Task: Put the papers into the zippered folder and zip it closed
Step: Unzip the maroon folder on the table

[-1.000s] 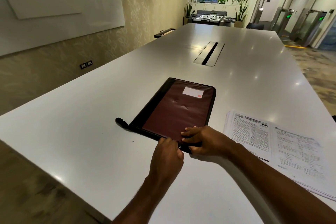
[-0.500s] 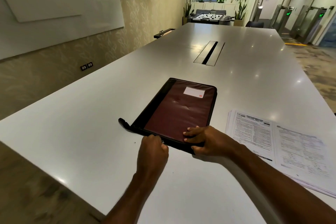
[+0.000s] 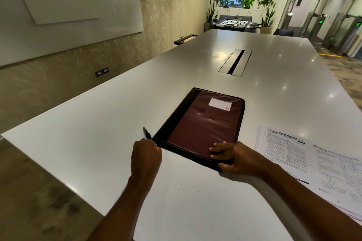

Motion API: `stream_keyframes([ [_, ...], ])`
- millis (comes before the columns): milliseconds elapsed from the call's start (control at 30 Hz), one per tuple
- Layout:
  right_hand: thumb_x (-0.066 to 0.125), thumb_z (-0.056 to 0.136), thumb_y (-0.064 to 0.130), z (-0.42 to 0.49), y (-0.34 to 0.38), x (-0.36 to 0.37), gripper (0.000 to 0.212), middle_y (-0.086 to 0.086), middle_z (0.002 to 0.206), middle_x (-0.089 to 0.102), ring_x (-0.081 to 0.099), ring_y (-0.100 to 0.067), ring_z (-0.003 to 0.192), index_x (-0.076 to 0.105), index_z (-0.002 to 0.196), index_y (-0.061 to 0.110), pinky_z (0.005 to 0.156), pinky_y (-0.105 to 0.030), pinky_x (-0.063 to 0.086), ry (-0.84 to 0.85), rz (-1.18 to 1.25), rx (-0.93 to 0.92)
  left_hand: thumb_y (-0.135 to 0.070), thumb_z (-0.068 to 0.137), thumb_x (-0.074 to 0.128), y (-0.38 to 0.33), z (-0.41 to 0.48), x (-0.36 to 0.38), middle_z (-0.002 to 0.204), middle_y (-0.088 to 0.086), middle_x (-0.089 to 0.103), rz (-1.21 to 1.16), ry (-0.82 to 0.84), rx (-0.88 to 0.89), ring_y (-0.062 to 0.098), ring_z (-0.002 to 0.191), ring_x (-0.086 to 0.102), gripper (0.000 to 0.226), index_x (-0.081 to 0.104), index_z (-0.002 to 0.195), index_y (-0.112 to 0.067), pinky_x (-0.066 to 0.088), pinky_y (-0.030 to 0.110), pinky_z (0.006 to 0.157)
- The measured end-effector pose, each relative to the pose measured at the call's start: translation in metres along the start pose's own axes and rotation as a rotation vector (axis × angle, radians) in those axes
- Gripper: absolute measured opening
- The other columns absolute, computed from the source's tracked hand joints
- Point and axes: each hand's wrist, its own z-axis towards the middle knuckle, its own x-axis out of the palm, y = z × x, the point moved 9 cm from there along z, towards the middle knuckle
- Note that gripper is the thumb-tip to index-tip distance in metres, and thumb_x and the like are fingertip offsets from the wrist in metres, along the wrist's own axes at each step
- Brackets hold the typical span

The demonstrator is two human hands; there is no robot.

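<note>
The zippered folder (image 3: pixel 203 125) lay flat on the white tabletop (image 3: pixel 94 143), maroon cover up, with a pale label (image 3: pixel 220 104) near its far edge. The left hand (image 3: pixel 146 155) sat at the folder's near-left corner with its fingers clenched. The back of the hand hid what they pinched, though a small metal glint beside the knuckles was probably the zipper pull (image 3: pixel 155 144). A short black zipper tail (image 3: pixel 146 133) stuck out past that corner.

The right hand (image 3: pixel 237 159) gripped the near-right corner, fingers (image 3: pixel 215 150) laid over the cover and thumb against the near edge, so the corner itself was covered. Whether the zipper along the near edge was parted could not be made out.

The papers (image 3: pixel 290 152) lay stacked on the tabletop just right of the folder, not touching it. Their right part ran out of frame, and the print was too small to read.
</note>
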Motion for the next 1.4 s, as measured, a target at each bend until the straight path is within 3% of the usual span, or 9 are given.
stream_keyframes([
  [333,0.065,0.081,0.022,0.0,0.0,0.0,0.035,0.009,0.135,0.059,0.042,0.004,0.13,0.071,0.115,0.023,0.11,-0.01,0.025,0.001,-0.002,0.002,-0.01,0.083,0.061,0.021,0.02,-0.004,0.071,0.015,0.061,0.098,0.033,-0.013,0.032,0.071,0.056,0.02,0.056,0.064,-0.005,0.038,0.034,0.057],
  [400,0.066,0.082,0.027,-0.001,0.0,0.001,0.036,0.012,0.137,0.057,0.04,0.005,0.132,0.069,0.117,0.026,0.113,-0.016,0.026,0.012,-0.001,0.018,-0.009,0.079,0.064,0.018,0.018,-0.006,0.094,0.017,0.063,0.122,-0.009,0.002,0.036,0.088,0.057,0.012,0.064,0.09,-0.004,0.047,0.039,0.068],
  [467,0.067,0.081,0.038,-0.005,-0.002,0.002,0.039,0.014,0.137,0.055,0.04,0.007,0.131,0.068,0.119,0.029,0.113,-0.018,0.029,-0.01,0.016,0.069,-0.005,0.071,0.067,0.009,0.015,0.002,0.121,0.023,0.056,0.125,0.0,0.089,0.041,0.107,0.053,0.049,0.058,0.119,-0.002,0.049,0.047,0.087],
  [567,0.071,0.079,0.047,-0.018,-0.019,-0.015,0.042,0.015,0.128,0.058,0.05,0.003,0.118,0.07,0.115,0.027,0.102,-0.02,0.041,-0.299,0.088,0.278,-0.017,0.07,0.065,-0.022,0.004,0.021,0.133,0.019,0.051,0.08,0.109,0.355,0.037,0.124,0.046,0.066,0.05,0.133,-0.004,0.035,0.053,0.108],
  [667,0.072,0.081,0.038,-0.04,-0.044,-0.034,0.031,0.01,0.107,0.065,0.061,-0.007,0.097,0.072,0.108,0.023,0.082,-0.018,0.043,-0.599,0.175,0.563,-0.032,0.073,0.056,-0.032,0.004,0.028,0.129,0.005,0.051,-0.05,0.145,0.391,0.023,0.118,0.045,0.062,0.052,0.132,-0.013,0.035,0.051,0.108],
  [933,0.079,0.074,0.037,-0.025,-0.08,-0.02,0.035,-0.001,0.078,0.059,0.056,-0.016,0.07,0.059,0.084,0.01,0.053,-0.025,0.038,-0.347,0.33,1.023,-0.054,0.077,0.037,-0.041,0.017,0.054,0.148,0.011,0.034,0.045,0.308,0.379,0.023,0.138,0.022,0.074,0.041,0.142,-0.02,0.002,0.043,0.119],
  [1100,0.079,0.07,0.019,-0.027,-0.077,-0.01,0.019,-0.002,0.071,0.065,0.062,-0.012,0.062,0.065,0.076,0.008,0.044,-0.018,0.04,-0.376,0.458,1.071,-0.095,0.053,0.035,-0.033,0.034,0.08,0.161,0.009,0.0,0.173,0.523,0.372,0.026,0.147,-0.006,0.12,0.015,0.151,-0.027,-0.008,0.046,0.118],
  [1333,0.069,0.073,0.002,-0.036,-0.041,0.001,0.015,-0.002,0.055,0.063,0.055,-0.005,0.037,0.062,0.062,0.009,0.033,-0.012,0.038,-0.584,0.616,1.066,-0.094,0.042,0.046,-0.047,0.07,0.08,0.16,0.008,0.006,0.349,0.648,0.469,0.029,0.147,-0.004,0.125,0.017,0.149,-0.036,-0.003,0.057,0.114],
  [1400,0.069,0.076,0.004,-0.037,-0.041,0.002,0.01,-0.008,0.051,0.064,0.058,-0.014,0.034,0.065,0.067,0.001,0.035,-0.017,0.044,-0.522,0.703,1.092,-0.09,0.045,0.056,-0.047,0.073,0.076,0.155,0.008,0.026,0.347,0.673,0.363,0.031,0.144,0.014,0.117,0.031,0.145,-0.033,0.01,0.055,0.113],
])
